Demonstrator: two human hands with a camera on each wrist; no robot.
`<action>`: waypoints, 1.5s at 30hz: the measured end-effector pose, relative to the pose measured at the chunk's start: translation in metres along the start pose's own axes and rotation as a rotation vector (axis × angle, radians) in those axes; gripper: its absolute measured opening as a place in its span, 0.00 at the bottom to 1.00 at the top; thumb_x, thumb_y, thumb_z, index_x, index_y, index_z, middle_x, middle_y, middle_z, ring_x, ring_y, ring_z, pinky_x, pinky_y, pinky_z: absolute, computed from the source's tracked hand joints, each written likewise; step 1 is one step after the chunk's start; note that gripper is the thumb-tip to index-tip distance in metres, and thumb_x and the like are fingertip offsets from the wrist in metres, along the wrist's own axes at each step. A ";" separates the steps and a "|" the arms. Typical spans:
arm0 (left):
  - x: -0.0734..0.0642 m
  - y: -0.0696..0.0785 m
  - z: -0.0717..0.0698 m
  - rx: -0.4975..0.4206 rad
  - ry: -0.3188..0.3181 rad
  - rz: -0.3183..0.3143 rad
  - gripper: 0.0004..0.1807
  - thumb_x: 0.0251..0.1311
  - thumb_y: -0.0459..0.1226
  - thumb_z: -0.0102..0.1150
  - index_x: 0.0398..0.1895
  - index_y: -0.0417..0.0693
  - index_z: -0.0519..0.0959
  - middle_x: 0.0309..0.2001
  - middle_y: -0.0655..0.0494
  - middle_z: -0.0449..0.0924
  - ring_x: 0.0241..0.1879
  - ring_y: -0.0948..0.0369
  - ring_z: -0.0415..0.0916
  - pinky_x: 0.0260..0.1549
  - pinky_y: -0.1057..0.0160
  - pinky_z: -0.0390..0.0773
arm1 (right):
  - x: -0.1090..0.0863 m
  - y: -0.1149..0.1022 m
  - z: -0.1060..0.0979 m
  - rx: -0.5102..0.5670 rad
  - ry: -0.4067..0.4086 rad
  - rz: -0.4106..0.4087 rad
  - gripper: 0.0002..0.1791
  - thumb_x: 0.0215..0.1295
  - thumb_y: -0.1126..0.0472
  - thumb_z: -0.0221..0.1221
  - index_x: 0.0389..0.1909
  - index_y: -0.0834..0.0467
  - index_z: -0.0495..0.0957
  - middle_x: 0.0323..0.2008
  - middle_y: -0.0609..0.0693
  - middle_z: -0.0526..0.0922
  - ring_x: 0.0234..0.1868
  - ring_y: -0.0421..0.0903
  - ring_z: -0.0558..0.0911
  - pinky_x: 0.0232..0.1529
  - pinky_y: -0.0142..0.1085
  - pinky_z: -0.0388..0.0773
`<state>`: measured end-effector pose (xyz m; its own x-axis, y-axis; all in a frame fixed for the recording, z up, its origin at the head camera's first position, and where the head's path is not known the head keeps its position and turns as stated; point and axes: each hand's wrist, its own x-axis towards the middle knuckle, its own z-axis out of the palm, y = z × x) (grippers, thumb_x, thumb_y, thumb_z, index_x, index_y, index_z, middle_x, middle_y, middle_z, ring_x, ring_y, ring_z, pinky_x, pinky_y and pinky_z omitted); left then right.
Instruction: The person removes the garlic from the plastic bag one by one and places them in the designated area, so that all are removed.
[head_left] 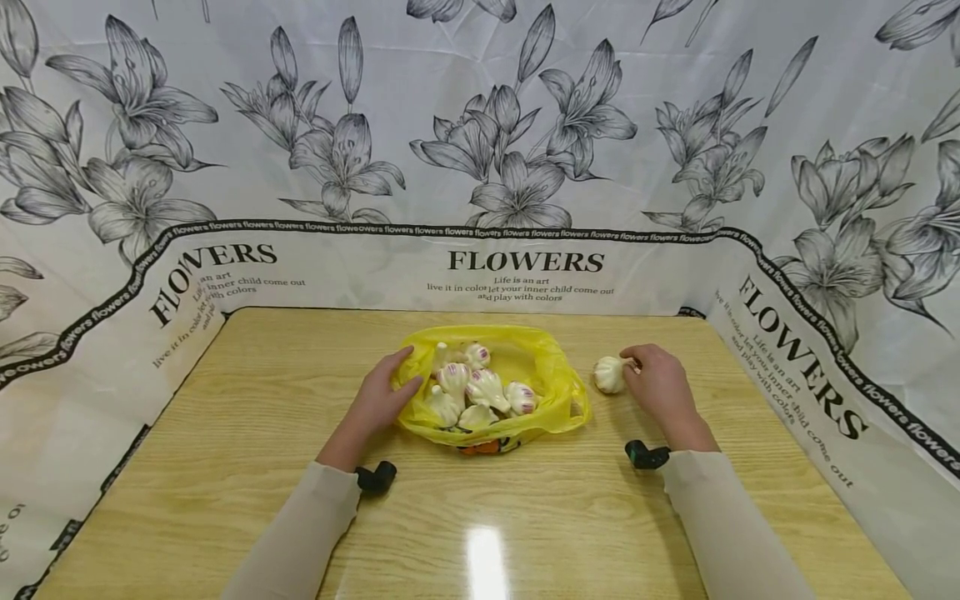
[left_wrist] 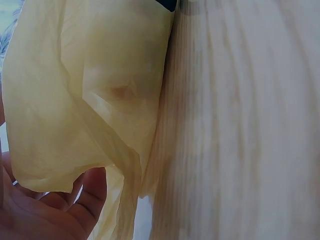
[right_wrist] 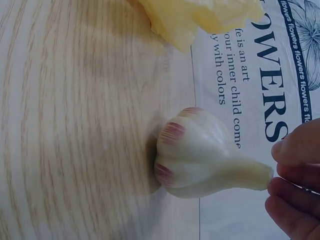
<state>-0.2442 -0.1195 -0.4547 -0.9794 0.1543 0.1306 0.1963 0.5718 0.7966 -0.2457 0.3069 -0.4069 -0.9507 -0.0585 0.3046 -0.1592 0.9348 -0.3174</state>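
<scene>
A yellow plastic bag (head_left: 555,375) lies wide-mouthed on the table, with several garlic bulbs (head_left: 486,389) inside, white with purple streaks. At its left side, my left hand (head_left: 381,390) holds the rim. Close up in the left wrist view, the thin plastic (left_wrist: 115,65) hangs over the fingers (left_wrist: 93,195) and hides part of them. To the right of the bag, my right hand (head_left: 660,386) pinches a single garlic bulb (head_left: 609,375) by the tip of its stem. In the right wrist view that bulb (right_wrist: 195,155) has its base close to the tabletop.
The light wooden table (head_left: 225,450) ends at a white curtain (head_left: 360,275) printed with flowers and lettering, which encloses the back and sides. A black wrist camera (head_left: 377,477) sits at the left wrist, another black camera (head_left: 647,454) at the right.
</scene>
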 end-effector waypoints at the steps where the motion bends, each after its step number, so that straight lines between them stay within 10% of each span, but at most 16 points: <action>1: 0.000 0.000 0.000 0.000 0.000 0.000 0.34 0.68 0.48 0.53 0.74 0.50 0.59 0.72 0.45 0.60 0.73 0.46 0.55 0.70 0.44 0.57 | 0.000 -0.001 -0.001 -0.002 0.001 0.000 0.14 0.67 0.65 0.53 0.49 0.66 0.80 0.49 0.67 0.79 0.49 0.63 0.79 0.48 0.56 0.75; 20: -0.001 0.003 -0.002 -0.002 -0.003 -0.001 0.34 0.68 0.48 0.53 0.74 0.51 0.59 0.73 0.46 0.59 0.73 0.46 0.55 0.70 0.44 0.57 | 0.002 -0.057 -0.009 0.053 0.035 -0.172 0.16 0.64 0.61 0.61 0.52 0.61 0.80 0.55 0.63 0.78 0.58 0.62 0.75 0.57 0.58 0.72; 32: -0.001 0.003 -0.003 0.006 -0.012 -0.008 0.34 0.68 0.48 0.52 0.75 0.51 0.58 0.73 0.45 0.58 0.73 0.45 0.54 0.70 0.44 0.56 | 0.001 -0.087 0.002 0.070 -0.089 -0.333 0.21 0.62 0.62 0.63 0.56 0.61 0.77 0.58 0.60 0.76 0.61 0.61 0.73 0.61 0.56 0.71; 45: -0.002 0.003 -0.002 -0.021 -0.012 -0.003 0.34 0.68 0.48 0.53 0.75 0.52 0.58 0.73 0.46 0.58 0.73 0.46 0.54 0.70 0.43 0.56 | -0.001 -0.104 0.010 0.150 -0.195 -0.319 0.27 0.60 0.58 0.64 0.61 0.58 0.74 0.61 0.59 0.75 0.60 0.61 0.75 0.60 0.57 0.72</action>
<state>-0.2421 -0.1196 -0.4512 -0.9792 0.1623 0.1214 0.1924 0.5556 0.8089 -0.2306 0.2066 -0.3837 -0.8778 -0.4162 0.2373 -0.4777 0.7982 -0.3669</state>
